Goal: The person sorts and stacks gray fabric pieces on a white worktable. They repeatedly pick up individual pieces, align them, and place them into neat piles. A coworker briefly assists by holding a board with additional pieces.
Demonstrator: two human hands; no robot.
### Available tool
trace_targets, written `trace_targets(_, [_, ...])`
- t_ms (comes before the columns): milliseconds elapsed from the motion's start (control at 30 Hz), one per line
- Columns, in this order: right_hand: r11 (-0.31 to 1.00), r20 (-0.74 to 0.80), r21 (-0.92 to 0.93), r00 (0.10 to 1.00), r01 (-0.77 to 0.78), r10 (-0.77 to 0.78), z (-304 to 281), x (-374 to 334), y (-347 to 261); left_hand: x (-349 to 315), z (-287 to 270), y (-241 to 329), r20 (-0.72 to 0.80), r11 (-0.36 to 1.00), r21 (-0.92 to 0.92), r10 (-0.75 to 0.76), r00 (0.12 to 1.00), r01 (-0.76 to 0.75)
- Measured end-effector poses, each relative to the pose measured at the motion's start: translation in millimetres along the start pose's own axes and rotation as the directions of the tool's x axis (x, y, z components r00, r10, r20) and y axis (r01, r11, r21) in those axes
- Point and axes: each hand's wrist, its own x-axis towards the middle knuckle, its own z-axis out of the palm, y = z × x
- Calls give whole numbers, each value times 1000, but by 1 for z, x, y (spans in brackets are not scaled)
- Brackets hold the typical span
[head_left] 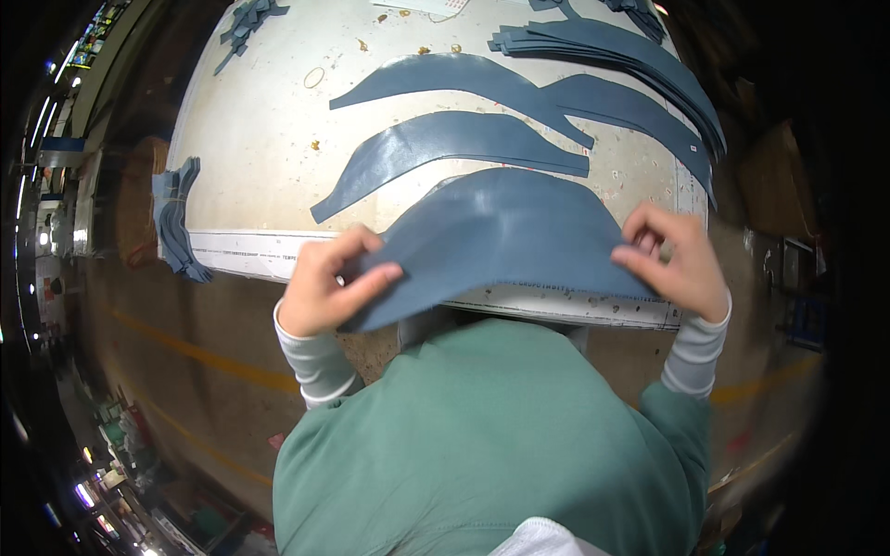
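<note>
A curved blue-grey leather-like panel (505, 227) is held up by its two ends over the near edge of the table, bowed in the middle. My left hand (336, 281) pinches its left end between thumb and fingers. At the right end, my right hand (675, 259) grips the panel the same way, thumb on top. Just beyond lies a similar curved panel (454, 139), flat on the table. Farther back, another panel (436, 79) overlaps a third one (630, 107) at its right.
A stack of the same panels (603, 46) lies at the far right of the white table (250, 130). A tied bundle of blue strips (176, 218) hangs over the left edge. Small blue scraps (246, 28) sit at the far left. A cardboard box (774, 176) stands beyond the right edge.
</note>
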Motion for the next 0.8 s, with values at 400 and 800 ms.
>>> trace_targets(400, [982,-275,-159,960,-97,50,47,-22,28,12,39,-20,-344,986,134,-49,938,101])
trace_targets(800, [936,-548,-349,800,46,-244,77,12,59,57,77,-35,-302,979,202,78,950,-17])
